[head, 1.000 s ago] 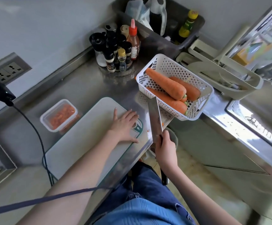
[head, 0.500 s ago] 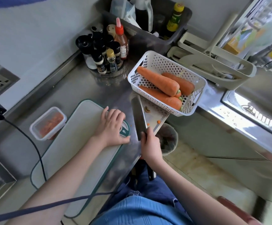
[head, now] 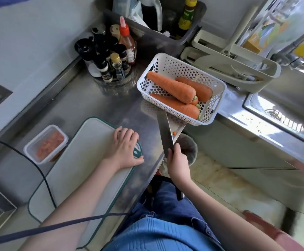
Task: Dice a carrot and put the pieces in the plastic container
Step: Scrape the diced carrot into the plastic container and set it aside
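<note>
Head view: right hand (head: 178, 163) grips knife (head: 165, 134); left hand (head: 125, 148) flat on cutting board (head: 78, 169).

the right hand (head: 178, 163) now turns the knife (head: 166, 134) more edge-on than half a second ago, and only one carrot bit (head: 174, 132) clings to the blade where several sat before; its tip nears the basket (head: 181, 89).
</note>
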`<state>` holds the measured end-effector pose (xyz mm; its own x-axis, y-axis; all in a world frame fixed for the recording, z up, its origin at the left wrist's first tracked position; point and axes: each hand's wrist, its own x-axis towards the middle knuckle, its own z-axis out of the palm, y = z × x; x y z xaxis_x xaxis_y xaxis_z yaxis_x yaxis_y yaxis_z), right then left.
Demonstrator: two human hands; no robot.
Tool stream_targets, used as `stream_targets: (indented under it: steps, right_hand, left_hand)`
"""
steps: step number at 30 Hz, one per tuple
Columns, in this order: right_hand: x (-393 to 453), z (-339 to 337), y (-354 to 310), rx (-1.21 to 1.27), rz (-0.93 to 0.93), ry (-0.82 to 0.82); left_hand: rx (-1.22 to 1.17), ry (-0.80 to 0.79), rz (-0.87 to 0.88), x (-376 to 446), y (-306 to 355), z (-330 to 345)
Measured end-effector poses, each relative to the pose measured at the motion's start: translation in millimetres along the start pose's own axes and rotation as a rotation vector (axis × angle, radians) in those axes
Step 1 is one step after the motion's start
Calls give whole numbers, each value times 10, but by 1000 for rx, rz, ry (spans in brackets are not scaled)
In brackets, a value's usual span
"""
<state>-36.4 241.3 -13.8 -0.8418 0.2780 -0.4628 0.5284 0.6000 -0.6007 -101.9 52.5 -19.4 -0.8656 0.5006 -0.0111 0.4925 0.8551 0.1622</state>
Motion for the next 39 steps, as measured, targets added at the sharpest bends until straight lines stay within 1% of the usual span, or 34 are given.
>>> stream_targets:
  steps: [2,5,8,10,14,17,24,27,32,34,39]
  right_hand:
    - [-33,-34,25,-12,-8,0]
    - [-81,86,-101,66,-48,-12]
    - [-68,257,-280,208,-6,-5]
    - [-51,320,-335,256,27,5]
    - [-12,330,-221,167,46,31]
    - [-8,257,-80,161,51,57]
    - [-156,84,243,147,72,107]
    - [-254,8,376,138,113,148]
    - [-394,-92,530,153,216,264]
    - [-440,-96,526,158,190,262]
    - [-508,-8,356,155,29,164]
  left_hand:
    - [24,-34,37,1,63,55]
    - [40,-80,73,0,122,148]
    - [27,-120,48,29,109,227]
    - [20,-138,35,41,98,257]
    - [-4,-125,32,14,100,269]
    - [-21,-106,48,-28,68,299]
    - [-4,-136,47,-2,109,277]
    - [14,-137,48,7,138,278]
    - [36,-117,43,14,209,314]
    - [44,-106,41,7,240,337]
    - [20,-92,22,-38,299,373]
